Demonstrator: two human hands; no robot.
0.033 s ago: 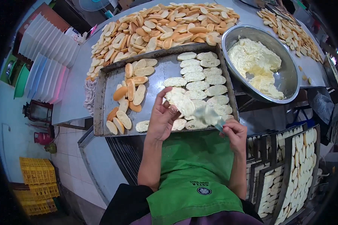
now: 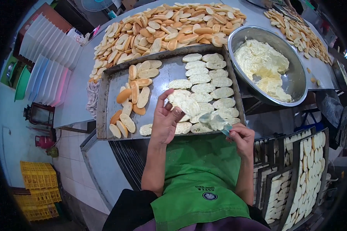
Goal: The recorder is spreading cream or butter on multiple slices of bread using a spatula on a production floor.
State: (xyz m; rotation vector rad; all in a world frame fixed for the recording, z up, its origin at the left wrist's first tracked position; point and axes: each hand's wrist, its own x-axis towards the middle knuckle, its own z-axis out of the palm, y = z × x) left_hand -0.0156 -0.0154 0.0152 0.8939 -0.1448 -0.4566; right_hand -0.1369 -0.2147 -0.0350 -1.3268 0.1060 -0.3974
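My left hand (image 2: 167, 117) pinches a bread slice (image 2: 184, 101) between thumb and fingers, its upper face coated in pale cream. My right hand (image 2: 241, 137) grips a translucent teal spreader (image 2: 220, 124) with cream smeared on its blade. The blade is just right of the slice; I cannot tell whether they touch. Both hands are over the near edge of a metal baking tray (image 2: 101, 104). Cream-coated slices (image 2: 200, 78) lie in columns on the tray's right side. Loose uncoated slices (image 2: 135, 92) lie in a jumble on its left.
A large steel bowl of cream (image 2: 263, 63) stands right of the tray. Behind is a big heap of bread slices (image 2: 169, 25), with a smaller heap (image 2: 298, 36) far right. Filled trays (image 2: 304, 175) stack at lower right. White plastic trays (image 2: 50, 42) stand left, above yellow crates (image 2: 38, 184).
The spreader's blade has shifted slightly and looks sharper, where it was blurred before. The coated slice in my left hand has tilted a little. The rest looks the same.
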